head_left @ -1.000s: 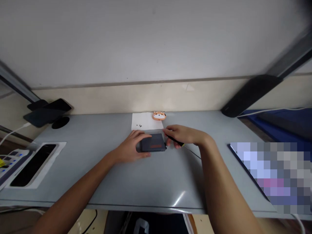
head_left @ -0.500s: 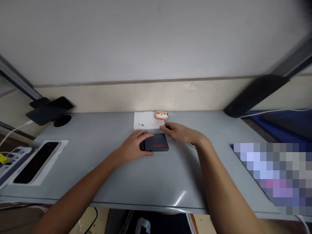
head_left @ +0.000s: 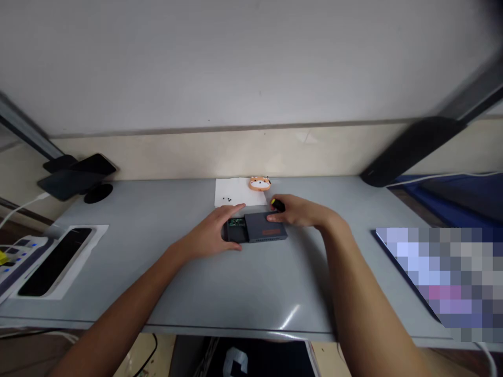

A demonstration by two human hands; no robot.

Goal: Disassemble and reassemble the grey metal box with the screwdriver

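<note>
A dark grey box (head_left: 265,226) lies on the grey table, its cover shifted right so that a tray with a green circuit board (head_left: 237,222) shows at its left. Around the tray's left end, my left hand (head_left: 210,234) has thumb and fingers on its near and far edges. My right hand (head_left: 301,212) holds a black and yellow tool (head_left: 278,204) and touches the cover's top right with a fingertip. Small black screws (head_left: 229,199) rest on a white paper (head_left: 231,187) behind the box. An orange animal-faced case (head_left: 260,183) sits at the paper's right.
On the left are a phone (head_left: 57,262) on white paper, a power strip (head_left: 23,259) and a phone on a stand (head_left: 80,177). A black cylinder (head_left: 411,149) stands at the back right. A blurred-out flat device (head_left: 444,277) lies at the right.
The box's cover has slid right, uncovering the tray and green board. My right hand has moved from beside the box onto the cover, still with the tool.
</note>
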